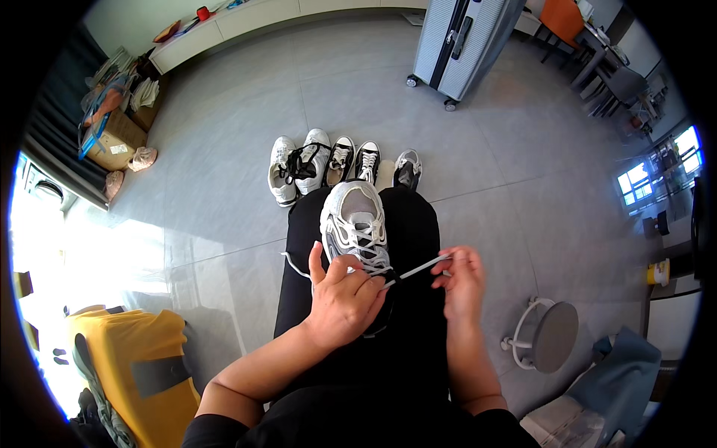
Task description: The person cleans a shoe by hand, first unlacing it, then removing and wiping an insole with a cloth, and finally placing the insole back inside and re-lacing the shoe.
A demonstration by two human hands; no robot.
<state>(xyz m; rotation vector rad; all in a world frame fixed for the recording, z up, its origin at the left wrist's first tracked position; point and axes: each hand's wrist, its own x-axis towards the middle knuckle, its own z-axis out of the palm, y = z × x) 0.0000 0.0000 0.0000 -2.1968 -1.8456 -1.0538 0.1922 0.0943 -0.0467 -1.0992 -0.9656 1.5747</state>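
Note:
On my lap lies a white and grey sneaker [355, 213], its toe pointing away from me and its pale laces crossing over the tongue. My right hand [463, 278] pinches one shoelace [422, 267], which runs taut out to the right of the shoe. My left hand [345, 302] is over the shoe's opening, with bent fingers closed at the base of that lace and the little finger raised. Its thumb is hidden, and the hand covers part of the collar. A loose lace end sticks out left of the shoe.
Ahead on the grey tiled floor stands a row of shoes: white sneakers [282, 170], black-and-white canvas shoes [367, 160] and a grey shoe [408, 169]. A silver suitcase [448, 45] is beyond. A round stool [554, 337] is right; a yellow cloth-covered thing [142, 336] is left.

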